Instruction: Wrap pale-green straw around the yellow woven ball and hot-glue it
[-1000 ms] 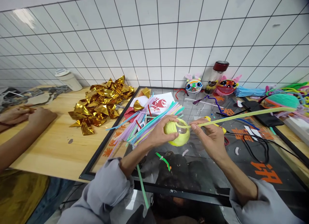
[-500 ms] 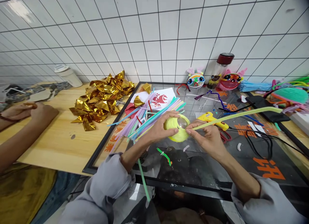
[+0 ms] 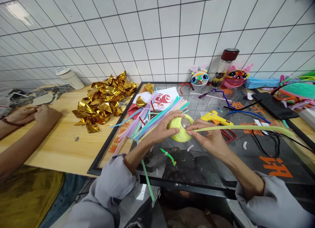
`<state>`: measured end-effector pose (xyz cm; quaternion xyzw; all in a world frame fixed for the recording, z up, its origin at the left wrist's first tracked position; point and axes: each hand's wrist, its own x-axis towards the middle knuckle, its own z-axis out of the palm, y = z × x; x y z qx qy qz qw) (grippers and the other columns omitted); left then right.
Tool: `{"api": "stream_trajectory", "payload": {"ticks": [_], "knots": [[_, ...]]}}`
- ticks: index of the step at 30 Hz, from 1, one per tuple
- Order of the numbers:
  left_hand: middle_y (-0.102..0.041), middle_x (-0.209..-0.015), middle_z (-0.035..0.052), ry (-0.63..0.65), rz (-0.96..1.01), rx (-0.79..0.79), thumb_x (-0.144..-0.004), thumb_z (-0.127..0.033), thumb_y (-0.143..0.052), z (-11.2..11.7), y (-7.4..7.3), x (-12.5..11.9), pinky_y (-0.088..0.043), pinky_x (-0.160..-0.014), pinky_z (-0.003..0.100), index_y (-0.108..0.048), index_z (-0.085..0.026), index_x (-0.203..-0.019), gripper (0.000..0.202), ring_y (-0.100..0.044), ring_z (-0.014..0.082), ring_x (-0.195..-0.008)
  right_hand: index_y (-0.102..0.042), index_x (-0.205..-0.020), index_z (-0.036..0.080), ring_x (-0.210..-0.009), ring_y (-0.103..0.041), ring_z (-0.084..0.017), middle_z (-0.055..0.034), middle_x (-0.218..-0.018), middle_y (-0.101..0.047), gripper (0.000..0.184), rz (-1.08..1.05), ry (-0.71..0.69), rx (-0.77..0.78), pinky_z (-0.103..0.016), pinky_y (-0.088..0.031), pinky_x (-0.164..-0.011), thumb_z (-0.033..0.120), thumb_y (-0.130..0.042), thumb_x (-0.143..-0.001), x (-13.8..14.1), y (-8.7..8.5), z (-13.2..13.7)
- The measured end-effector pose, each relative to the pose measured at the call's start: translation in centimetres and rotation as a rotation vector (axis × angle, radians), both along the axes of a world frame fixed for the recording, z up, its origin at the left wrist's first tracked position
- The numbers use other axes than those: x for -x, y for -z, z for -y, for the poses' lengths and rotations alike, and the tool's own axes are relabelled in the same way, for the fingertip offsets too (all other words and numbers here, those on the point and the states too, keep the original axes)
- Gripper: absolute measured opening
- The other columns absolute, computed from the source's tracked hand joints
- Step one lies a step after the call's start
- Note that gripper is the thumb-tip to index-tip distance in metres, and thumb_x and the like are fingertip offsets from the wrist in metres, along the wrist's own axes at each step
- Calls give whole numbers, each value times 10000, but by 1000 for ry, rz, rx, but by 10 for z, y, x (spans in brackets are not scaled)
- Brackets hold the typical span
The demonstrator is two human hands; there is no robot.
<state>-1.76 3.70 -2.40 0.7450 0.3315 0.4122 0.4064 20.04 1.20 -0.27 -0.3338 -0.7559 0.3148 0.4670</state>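
Observation:
My left hand [image 3: 165,129] grips the left side of a round ball wound with yellow pipe cleaner [image 3: 185,134]; a clear opening shows near its top. My right hand [image 3: 206,136] pinches a long yellow pipe cleaner [image 3: 242,127] at the ball's right edge, and the strip's loose end stretches out to the right. Just left of the ball lies a bundle of pastel pipe cleaners [image 3: 137,128], partly behind my left hand. A yellow glue gun [image 3: 216,117] rests behind my right hand, with red-handled scissors [image 3: 230,136] beside it.
Gold folded foil pieces [image 3: 103,101] are heaped to the left, near another person's hands [image 3: 34,115]. Two finished animal-faced balls, one white [image 3: 199,78], stand by a lidded bottle [image 3: 225,65] at the wall. A black phone [image 3: 274,105] and cable lie at right.
The free end of the yellow pipe cleaner has swung down and now lies nearly level. Both hands keep their hold, and the view has shifted slightly.

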Motion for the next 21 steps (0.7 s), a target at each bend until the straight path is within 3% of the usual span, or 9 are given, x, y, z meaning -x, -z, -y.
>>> {"api": "stream_trajectory", "payload": {"ticks": [8, 15, 21], "knots": [[-540, -1499, 111, 8, 9, -5, -869, -419, -664, 4, 0, 0, -294, -1258, 497, -635, -233, -1299, 468, -467, 318, -1446, -784, -850, 207, -766, -667, -164, -37, -817, -730, 130, 9, -12, -48, -311, -494, -710, 287, -704, -913, 1, 3, 1], [-577, -1450, 123, -58, 30, -16, -877, -502, -681, 3, 4, -5, -323, -1241, 480, -650, -217, -1259, 477, -493, 303, -1425, -783, -839, 213, -744, -664, -179, -48, -802, -737, 194, 26, -20, -29, -338, -501, -710, 368, -696, -916, 1, 3, 0], [-584, -1447, 128, -66, 20, -15, -854, -462, -707, 0, 6, -5, -332, -1232, 497, -665, -216, -1226, 448, -503, 311, -1419, -779, -775, 219, -710, -643, -170, -33, -758, -725, 251, -26, -50, 137, -317, -524, -685, 462, -770, -834, -7, -8, -7]]}}
